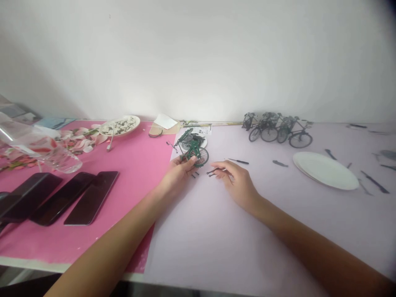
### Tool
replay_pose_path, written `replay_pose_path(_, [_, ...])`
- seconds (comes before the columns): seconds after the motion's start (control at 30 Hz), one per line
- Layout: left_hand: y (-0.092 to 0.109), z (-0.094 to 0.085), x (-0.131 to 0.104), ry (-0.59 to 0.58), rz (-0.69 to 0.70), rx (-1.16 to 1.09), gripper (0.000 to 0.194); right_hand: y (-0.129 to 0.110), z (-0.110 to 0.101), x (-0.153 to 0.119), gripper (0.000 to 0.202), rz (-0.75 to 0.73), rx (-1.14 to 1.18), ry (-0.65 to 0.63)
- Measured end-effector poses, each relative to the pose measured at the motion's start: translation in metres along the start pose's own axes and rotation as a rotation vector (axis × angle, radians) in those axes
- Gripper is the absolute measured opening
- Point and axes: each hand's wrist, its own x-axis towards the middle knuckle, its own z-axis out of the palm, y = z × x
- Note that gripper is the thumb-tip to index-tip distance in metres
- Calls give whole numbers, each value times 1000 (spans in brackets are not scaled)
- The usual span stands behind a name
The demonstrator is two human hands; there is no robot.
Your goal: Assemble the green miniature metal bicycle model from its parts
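My left hand (177,175) is closed on a green model bicycle (193,149), gripping it low near its wheel. Just right of it, my right hand (237,180) pinches a small black forked part (212,172) with ringed ends. Two tiny dark pieces (194,175) show beside my left fingertips; whether they are touched, I cannot tell. Behind the bicycle sits a small white dish (203,142) holding dark parts. Beyond my right hand lies a thin black screwdriver-like tool (239,161).
Several model bicycles (275,128) stand by the wall. White plates (324,170) and loose dark parts (374,181) lie right. Left, on pink covering (133,165), are phones (92,198), a tilted clear bottle (46,144), artificial petals (82,138) and a bowl of white pieces (136,123).
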Motion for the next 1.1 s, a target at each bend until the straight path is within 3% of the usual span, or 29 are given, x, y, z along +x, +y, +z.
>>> replay_pose_path(0.1, [-1, 1, -1, -22, -24, 20, 35, -2, -1, 1, 14, -56, -49, 122])
replay_pose_path(0.37, [1, 6, -5, -59, -36, 50, 38, -6, -5, 5, 14, -220, -130, 285])
replay_pose_path(0.7, [-1, 10, -11, -181, -32, 56, 37, -7, -5, 4, 17, -318, -138, 287])
replay_pose_path(1.1, [-3, 11, -9, -140, -26, 36, 30, -4, -5, 3, 16, -332, -162, 255])
